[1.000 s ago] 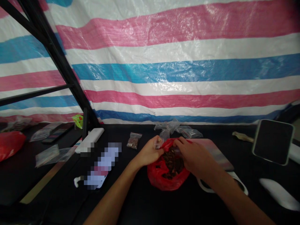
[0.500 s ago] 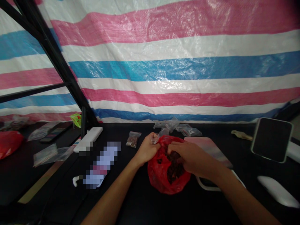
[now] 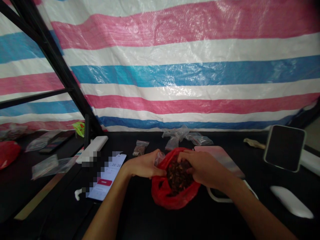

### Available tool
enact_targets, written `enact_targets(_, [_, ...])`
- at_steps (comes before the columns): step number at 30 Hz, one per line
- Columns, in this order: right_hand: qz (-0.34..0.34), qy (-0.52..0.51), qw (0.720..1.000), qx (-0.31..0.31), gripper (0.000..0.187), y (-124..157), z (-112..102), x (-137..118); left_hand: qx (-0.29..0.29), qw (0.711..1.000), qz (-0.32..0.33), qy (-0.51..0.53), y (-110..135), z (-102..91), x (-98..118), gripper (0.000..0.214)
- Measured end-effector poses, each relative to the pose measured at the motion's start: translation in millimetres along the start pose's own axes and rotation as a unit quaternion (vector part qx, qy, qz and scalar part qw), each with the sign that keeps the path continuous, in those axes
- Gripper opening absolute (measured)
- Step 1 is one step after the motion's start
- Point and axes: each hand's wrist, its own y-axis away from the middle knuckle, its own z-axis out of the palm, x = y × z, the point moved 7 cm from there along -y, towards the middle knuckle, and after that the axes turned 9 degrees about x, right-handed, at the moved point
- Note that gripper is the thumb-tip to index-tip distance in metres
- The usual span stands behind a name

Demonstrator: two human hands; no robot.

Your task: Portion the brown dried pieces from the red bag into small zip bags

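I look through one head camera, close above the bench (image 3: 140,213), facing forward and down, out to the striped sheet (image 3: 190,76) past its far edge.

Brown pieces (image 3: 178,180) too small for naming, red bundle (image 3: 8,154) cut off at left edge.

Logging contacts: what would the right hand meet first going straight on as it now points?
The right hand would probably meet the brown pieces in the red bag; depth is unclear.

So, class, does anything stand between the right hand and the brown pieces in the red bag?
Nothing visible does: the red bag gapes open, and the right hand is at the brown pieces in its mouth.
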Motion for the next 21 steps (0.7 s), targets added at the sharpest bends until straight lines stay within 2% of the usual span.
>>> enact_targets(3, [-0.015,-0.067,0.997,-0.021,0.04,2,3,-1,-0.021,0.997,0.027,0.071,-7,8.5,3,0.016])
enact_targets(7, [-0.005,-0.086,0.996,-0.031,0.034,2,6,2,0.067,0.987,0.05,0.136,-18,2.6,1,0.022])
enact_targets(10, [0.012,-0.09,0.995,-0.031,0.023,-1,10,1,0.114,0.983,0.053,0.137,-20,-3.1,0,0.024])
enact_targets(12, [0.017,-0.075,0.997,-0.01,0.018,-5,10,0,0.13,0.981,0.049,0.132,-20,-5.2,-1,0.024])
enact_targets(16, [0.005,-0.031,0.999,0.033,0.028,-10,11,-3,0.137,0.98,0.059,0.135,-21,-5.1,2,0.023])
enact_targets(21, [0.006,0.001,0.999,0.032,0.029,-10,16,-1,0.148,0.977,0.083,0.128,-25,-6.3,2,0.022])
